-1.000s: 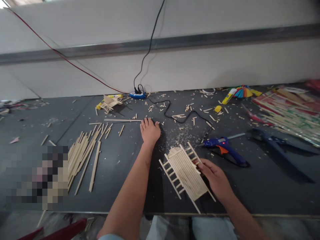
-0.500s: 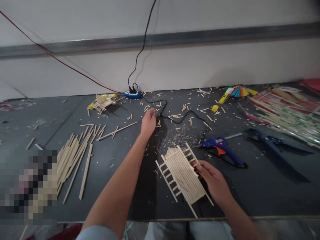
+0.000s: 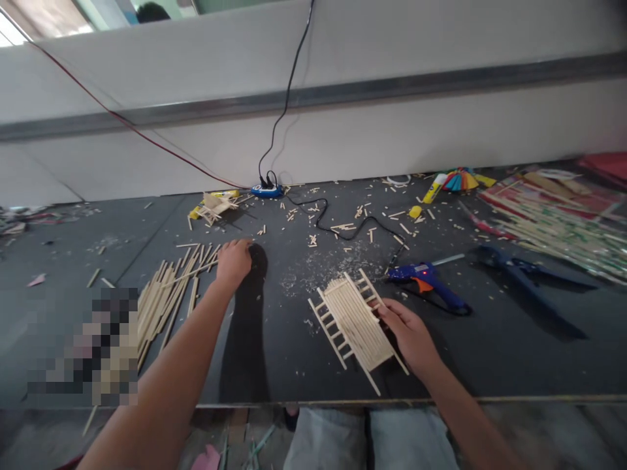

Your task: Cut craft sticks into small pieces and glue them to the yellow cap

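Observation:
My right hand [image 3: 410, 336] is closed on the right side of a small wooden-stick model [image 3: 360, 320]. The model has a flat panel of sticks side by side, with ladder-like rails along its two long sides. My left hand [image 3: 235, 262] is at the right edge of a stick pile [image 3: 159, 300], its fingers bent over one end of a thin wooden stick [image 3: 189, 274]. That stick lies slantwise across the pile; its held end is hidden by the hand. A blue glue gun [image 3: 428, 281] with an orange trigger and a lit red light lies beyond my right hand.
A large dark blue cutter [image 3: 533, 287] lies at the right, before a plastic-wrapped bundle of sticks [image 3: 578, 228]. Glue sticks, a smaller stick model [image 3: 215, 207] and a blue power socket [image 3: 267, 190] are near the wall. A black cord [image 3: 337, 232] and scraps cover the back.
My left hand has come left from the scraps to the stick and shifted it leftward over the pile. My right hand keeps holding the model. The view has tilted slightly.

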Demonstrator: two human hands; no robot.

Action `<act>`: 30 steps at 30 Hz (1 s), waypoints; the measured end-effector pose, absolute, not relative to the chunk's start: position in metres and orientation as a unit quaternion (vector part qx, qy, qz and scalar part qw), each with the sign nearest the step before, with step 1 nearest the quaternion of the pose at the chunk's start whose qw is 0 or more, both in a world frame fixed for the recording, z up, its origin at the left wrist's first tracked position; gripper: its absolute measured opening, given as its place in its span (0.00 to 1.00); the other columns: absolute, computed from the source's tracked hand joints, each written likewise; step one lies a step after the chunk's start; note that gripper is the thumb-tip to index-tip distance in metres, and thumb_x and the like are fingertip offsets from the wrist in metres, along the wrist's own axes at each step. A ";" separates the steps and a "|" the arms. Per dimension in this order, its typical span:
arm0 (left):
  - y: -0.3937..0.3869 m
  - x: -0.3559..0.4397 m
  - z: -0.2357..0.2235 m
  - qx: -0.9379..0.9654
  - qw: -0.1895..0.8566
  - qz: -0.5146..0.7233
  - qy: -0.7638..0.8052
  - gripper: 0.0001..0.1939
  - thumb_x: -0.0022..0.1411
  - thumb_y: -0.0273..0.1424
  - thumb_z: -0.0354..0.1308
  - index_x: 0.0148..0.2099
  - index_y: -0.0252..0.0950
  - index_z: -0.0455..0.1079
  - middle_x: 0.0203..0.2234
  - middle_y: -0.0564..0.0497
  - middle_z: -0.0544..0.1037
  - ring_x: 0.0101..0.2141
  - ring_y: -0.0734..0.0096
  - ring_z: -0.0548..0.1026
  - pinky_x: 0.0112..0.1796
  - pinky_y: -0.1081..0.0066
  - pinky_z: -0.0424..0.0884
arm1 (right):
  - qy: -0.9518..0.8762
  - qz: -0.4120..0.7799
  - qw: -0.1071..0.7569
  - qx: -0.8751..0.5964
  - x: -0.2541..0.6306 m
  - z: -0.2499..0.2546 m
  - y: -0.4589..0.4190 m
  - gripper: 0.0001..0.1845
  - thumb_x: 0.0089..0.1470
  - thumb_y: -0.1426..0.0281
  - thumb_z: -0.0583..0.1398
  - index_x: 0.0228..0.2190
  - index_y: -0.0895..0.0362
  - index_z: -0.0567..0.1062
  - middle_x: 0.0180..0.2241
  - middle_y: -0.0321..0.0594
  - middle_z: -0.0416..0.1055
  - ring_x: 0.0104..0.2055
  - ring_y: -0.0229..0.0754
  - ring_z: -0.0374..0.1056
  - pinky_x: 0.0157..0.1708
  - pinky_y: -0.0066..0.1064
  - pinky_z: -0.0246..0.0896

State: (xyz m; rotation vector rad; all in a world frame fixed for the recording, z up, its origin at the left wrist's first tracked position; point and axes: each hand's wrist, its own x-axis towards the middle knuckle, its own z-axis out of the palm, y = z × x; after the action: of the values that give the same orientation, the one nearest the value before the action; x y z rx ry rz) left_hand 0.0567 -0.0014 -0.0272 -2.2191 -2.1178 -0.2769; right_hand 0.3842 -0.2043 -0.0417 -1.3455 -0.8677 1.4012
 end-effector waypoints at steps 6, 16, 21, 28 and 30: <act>-0.003 0.058 -0.025 -0.721 0.060 -0.059 -0.688 0.20 0.60 0.26 0.43 0.51 0.34 0.69 0.44 0.38 0.73 0.46 0.51 0.69 0.46 0.58 0.62 | -0.369 0.557 0.481 -0.568 0.382 -0.041 -0.203 0.20 0.49 0.53 0.59 0.36 0.55 0.76 0.27 0.36 0.72 0.28 0.39 0.64 0.27 0.26 0.58; -0.021 0.018 -0.008 -0.674 0.074 0.005 -0.735 0.18 0.56 0.29 0.46 0.45 0.31 0.71 0.44 0.34 0.73 0.48 0.44 0.67 0.47 0.52 0.60 | -0.374 0.559 0.499 -0.546 0.383 -0.043 -0.201 0.18 0.50 0.54 0.59 0.36 0.54 0.76 0.27 0.35 0.72 0.29 0.39 0.64 0.28 0.27 0.58; -0.029 0.006 -0.006 -0.680 0.060 0.011 -0.731 0.16 0.58 0.28 0.44 0.41 0.29 0.71 0.44 0.32 0.73 0.48 0.46 0.68 0.47 0.55 0.61 | -0.373 0.562 0.514 -0.530 0.383 -0.046 -0.200 0.17 0.50 0.55 0.59 0.36 0.54 0.76 0.28 0.35 0.72 0.30 0.40 0.65 0.30 0.28 0.58; -0.039 0.020 0.011 -0.681 0.039 -0.084 -0.727 0.16 0.61 0.28 0.41 0.41 0.25 0.68 0.43 0.30 0.72 0.50 0.45 0.66 0.50 0.51 0.56 | -0.368 0.563 0.537 -0.510 0.384 -0.050 -0.198 0.16 0.51 0.55 0.59 0.33 0.54 0.75 0.25 0.35 0.70 0.28 0.40 0.64 0.27 0.28 0.56; -0.042 0.028 0.021 -0.679 0.017 -0.132 -0.722 0.17 0.62 0.29 0.40 0.43 0.26 0.67 0.43 0.31 0.72 0.51 0.45 0.65 0.52 0.50 0.54 | -0.364 0.566 0.541 -0.503 0.384 -0.052 -0.197 0.16 0.50 0.55 0.59 0.33 0.54 0.74 0.25 0.35 0.69 0.27 0.39 0.64 0.26 0.28 0.56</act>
State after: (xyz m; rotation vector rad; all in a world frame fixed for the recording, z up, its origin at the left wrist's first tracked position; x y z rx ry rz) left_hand 0.0278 -0.0420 0.0208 -2.1094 -2.2453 -0.4092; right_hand 0.3837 -0.1967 -0.0516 -1.1960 -0.8658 1.3450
